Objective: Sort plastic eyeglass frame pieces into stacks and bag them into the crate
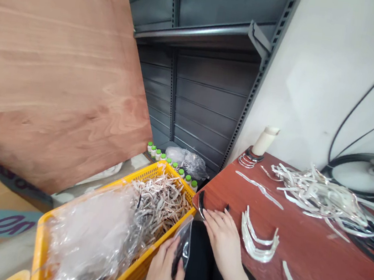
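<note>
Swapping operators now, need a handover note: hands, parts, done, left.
Left hand holds a small clear bag beside the yellow basket.
Right hand rests on the red table edge, touching a black curved strip.
Done: a stack of white curved strips lies by the right hand; the basket holds beige strips and clear bags.
Left: a loose strip pile at the table's far side, single strips nearby.

My left hand (161, 272) is cut off at the bottom edge, its palm hidden behind the clear bag (183, 245), and the desk (312, 262) runs off the right edge.
</note>
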A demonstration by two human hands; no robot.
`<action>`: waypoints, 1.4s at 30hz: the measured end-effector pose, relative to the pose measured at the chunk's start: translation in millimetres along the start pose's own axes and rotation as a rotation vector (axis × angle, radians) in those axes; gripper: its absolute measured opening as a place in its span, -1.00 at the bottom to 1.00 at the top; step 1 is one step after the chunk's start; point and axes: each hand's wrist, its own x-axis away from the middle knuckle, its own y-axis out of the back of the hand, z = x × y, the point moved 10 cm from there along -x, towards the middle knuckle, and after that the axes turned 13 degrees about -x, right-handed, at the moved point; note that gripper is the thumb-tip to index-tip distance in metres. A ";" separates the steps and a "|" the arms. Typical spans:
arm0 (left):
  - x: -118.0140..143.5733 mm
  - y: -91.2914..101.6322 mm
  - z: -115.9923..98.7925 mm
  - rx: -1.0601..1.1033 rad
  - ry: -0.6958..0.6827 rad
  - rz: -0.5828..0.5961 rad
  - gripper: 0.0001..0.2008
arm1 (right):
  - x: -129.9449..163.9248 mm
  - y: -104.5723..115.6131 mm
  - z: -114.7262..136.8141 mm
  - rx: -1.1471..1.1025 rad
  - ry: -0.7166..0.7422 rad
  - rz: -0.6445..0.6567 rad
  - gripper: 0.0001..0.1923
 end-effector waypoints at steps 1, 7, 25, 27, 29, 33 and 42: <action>-1.9 2.0 0.3 -0.008 -0.010 0.010 -0.51 | 1.1 -0.6 0.5 -0.014 0.013 0.002 -0.69; -13.9 12.0 -0.4 -0.015 0.033 -0.001 -0.52 | 3.4 25.1 17.0 -0.179 0.108 -0.043 -0.64; 15.6 13.0 -23.6 -0.120 -0.347 0.083 -0.18 | 58.6 -14.5 104.7 -0.111 0.402 0.148 -0.86; 21.8 4.3 -23.5 -0.149 -0.352 0.060 -0.18 | 60.3 -9.7 104.7 -0.122 0.398 0.107 -0.84; 25.5 -1.2 -22.3 -0.155 -0.349 0.055 -0.16 | 63.2 1.1 99.3 -0.161 0.366 0.064 -0.81; 28.8 -7.4 -19.8 -0.162 -0.326 0.104 -0.11 | 76.1 21.3 56.1 -0.261 0.033 0.003 -0.88; 27.8 -3.1 -26.9 -0.157 -0.340 0.108 -0.15 | 130.4 -33.9 -8.2 -0.597 -0.815 0.280 -0.60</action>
